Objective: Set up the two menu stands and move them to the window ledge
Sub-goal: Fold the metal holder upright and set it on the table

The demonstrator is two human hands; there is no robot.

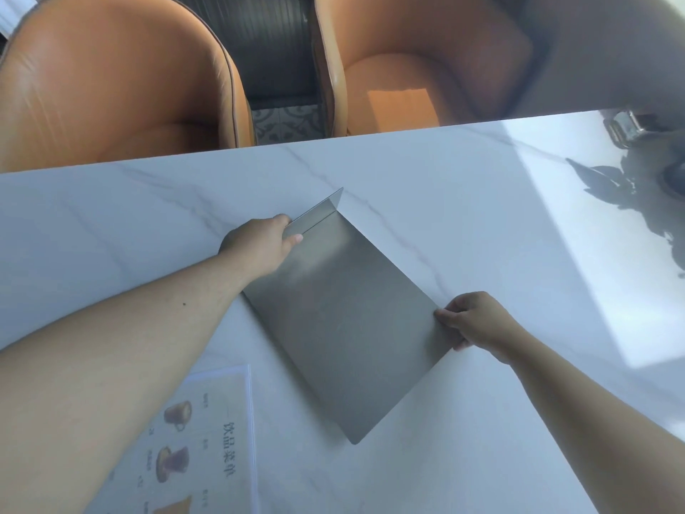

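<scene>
A grey metal menu stand [341,320] lies flat on its back on the white marble table [482,202], turned diagonally, its folded foot sticking up at the far end. My left hand [259,246] grips the stand's far left corner beside the foot. My right hand [478,320] pinches the stand's right corner. A printed drinks menu card [207,439] in a clear holder lies flat at the near left, partly hidden under my left forearm.
Two orange leather armchairs [111,87] [419,68] stand along the table's far edge. A shiny glass object [626,128] and leaf shadows sit at the far right of the table. A patch of sunlight falls on the right side.
</scene>
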